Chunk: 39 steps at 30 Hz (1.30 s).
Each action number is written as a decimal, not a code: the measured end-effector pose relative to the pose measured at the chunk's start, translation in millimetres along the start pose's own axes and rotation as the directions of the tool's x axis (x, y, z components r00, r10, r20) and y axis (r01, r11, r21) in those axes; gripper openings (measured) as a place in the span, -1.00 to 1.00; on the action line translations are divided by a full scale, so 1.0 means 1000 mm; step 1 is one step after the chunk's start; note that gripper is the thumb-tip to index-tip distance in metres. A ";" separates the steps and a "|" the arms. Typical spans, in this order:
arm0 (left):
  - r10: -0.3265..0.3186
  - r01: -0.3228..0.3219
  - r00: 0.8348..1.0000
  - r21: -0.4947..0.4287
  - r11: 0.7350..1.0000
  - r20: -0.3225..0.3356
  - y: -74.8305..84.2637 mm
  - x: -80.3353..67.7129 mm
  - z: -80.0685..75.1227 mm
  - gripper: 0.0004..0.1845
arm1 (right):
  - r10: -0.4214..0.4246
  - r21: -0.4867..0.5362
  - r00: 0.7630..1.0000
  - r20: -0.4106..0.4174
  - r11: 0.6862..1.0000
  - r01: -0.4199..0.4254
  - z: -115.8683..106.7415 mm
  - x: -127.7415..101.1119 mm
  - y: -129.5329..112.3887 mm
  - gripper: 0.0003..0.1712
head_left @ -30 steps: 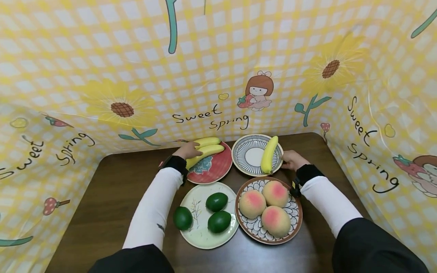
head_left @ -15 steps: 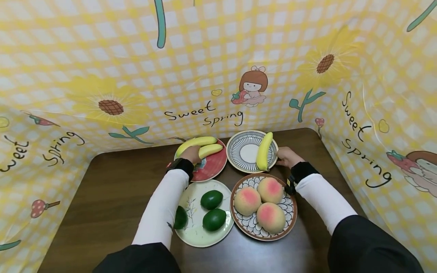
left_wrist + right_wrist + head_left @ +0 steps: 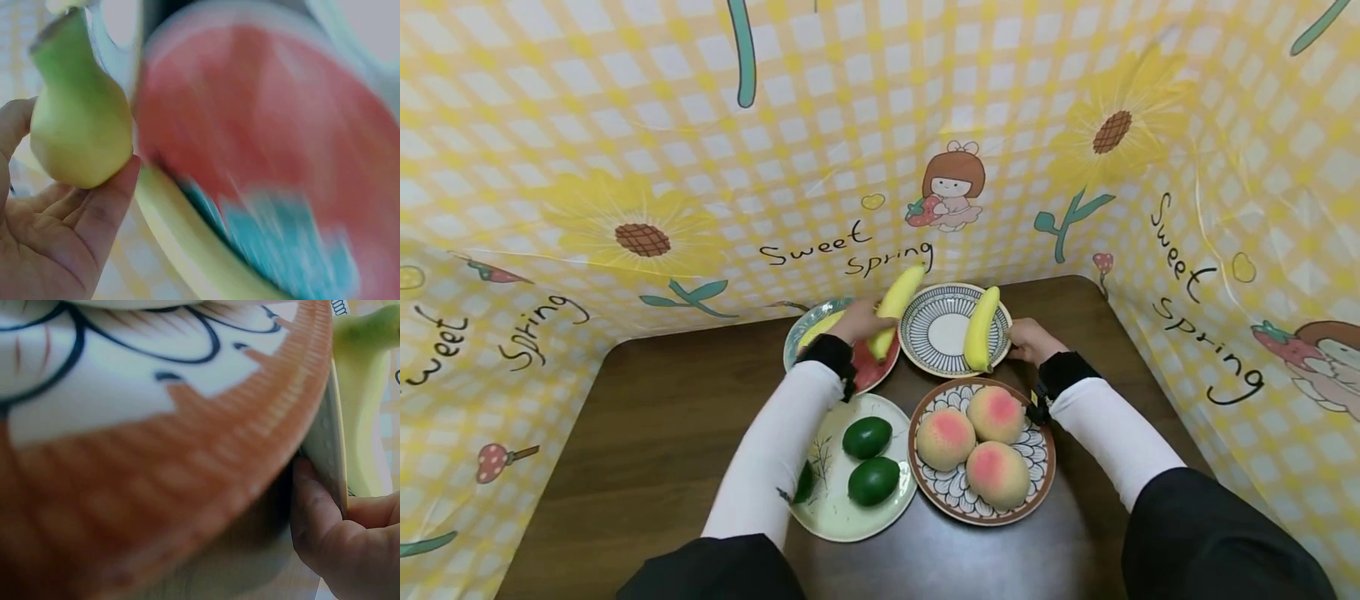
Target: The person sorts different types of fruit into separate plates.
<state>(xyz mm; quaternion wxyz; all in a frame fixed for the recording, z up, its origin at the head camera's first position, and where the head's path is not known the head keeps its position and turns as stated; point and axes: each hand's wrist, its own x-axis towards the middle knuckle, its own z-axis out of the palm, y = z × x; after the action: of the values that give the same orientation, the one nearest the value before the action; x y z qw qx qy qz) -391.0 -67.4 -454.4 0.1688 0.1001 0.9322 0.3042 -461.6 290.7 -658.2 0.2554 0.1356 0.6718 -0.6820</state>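
Observation:
In the head view my left hand (image 3: 856, 322) grips a yellow banana (image 3: 901, 293) above the right side of the red plate (image 3: 871, 373). The left wrist view shows fingers and thumb around this banana's greenish stem end (image 3: 81, 125). Another banana (image 3: 818, 330) lies on the red plate, partly hidden by the hand. To the right stands a striped plate (image 3: 943, 333), with one banana (image 3: 982, 329) along its right side. My right hand (image 3: 1033, 342) pinches that plate's right rim, thumb and finger on either side of it in the right wrist view.
A pale green plate (image 3: 857, 521) at front holds green lemon-shaped fruits (image 3: 874, 482), one partly behind my left forearm. Beside it, a brown-rimmed plate (image 3: 985, 521) carries three peaches (image 3: 998, 475). A yellow checked cloth (image 3: 820, 150) rises behind the wooden table (image 3: 662, 433).
My left hand has reached over the red plate, taken one of its two bananas and lifted it rightward toward the striped plate. My right hand has stayed at the striped plate's rim.

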 end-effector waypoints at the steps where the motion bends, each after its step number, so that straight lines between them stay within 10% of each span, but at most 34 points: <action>1: 0.010 -0.010 1.000 -0.015 1.000 0.005 0.009 0.003 0.007 -0.31 | -0.003 0.008 1.000 0.000 1.000 0.003 0.000 -0.002 0.000 -0.44; 7: -0.053 0.054 0.994 -0.006 0.999 0.093 0.044 0.020 0.051 -0.41 | -0.020 0.042 1.000 0.021 0.999 0.020 0.009 -0.003 0.010 -0.45; 12: -0.109 0.113 0.987 -0.021 0.993 0.120 0.049 0.030 0.072 -0.54 | -0.002 0.017 1.000 -0.008 1.000 0.002 -0.001 0.058 0.033 -0.40; 19: -0.097 0.108 0.986 -0.074 0.991 0.137 0.051 0.038 0.086 -0.51 | -0.003 -0.045 0.997 -0.075 0.999 -0.001 0.011 0.042 0.017 -0.47; 21: -0.084 0.094 0.987 -0.074 0.993 0.135 0.054 0.038 0.087 -0.47 | -0.005 -0.025 0.998 -0.068 1.000 0.004 -0.020 0.106 0.051 -0.42; 24: -0.070 0.079 0.987 -0.061 0.995 0.141 0.055 0.042 0.091 -0.45 | -0.007 -0.003 0.998 -0.057 1.000 0.007 -0.036 0.129 0.066 -0.41; 33: -0.077 0.106 0.984 -0.180 0.978 0.161 0.056 0.049 0.097 -0.32 | -0.029 -0.018 0.998 -0.063 0.999 0.028 0.005 0.008 0.006 -0.49; 39: -0.067 0.100 0.986 -0.215 0.971 0.153 0.058 0.042 0.097 -0.31 | -0.031 -0.010 0.998 -0.056 0.999 0.030 0.011 -0.008 -0.001 -0.51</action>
<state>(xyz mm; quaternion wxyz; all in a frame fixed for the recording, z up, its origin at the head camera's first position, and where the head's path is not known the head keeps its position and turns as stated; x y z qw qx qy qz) -388.9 42.4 -503.7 0.2587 0.0628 0.8810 0.3911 -453.5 281.2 -652.5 0.2267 0.1433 0.6838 -0.6786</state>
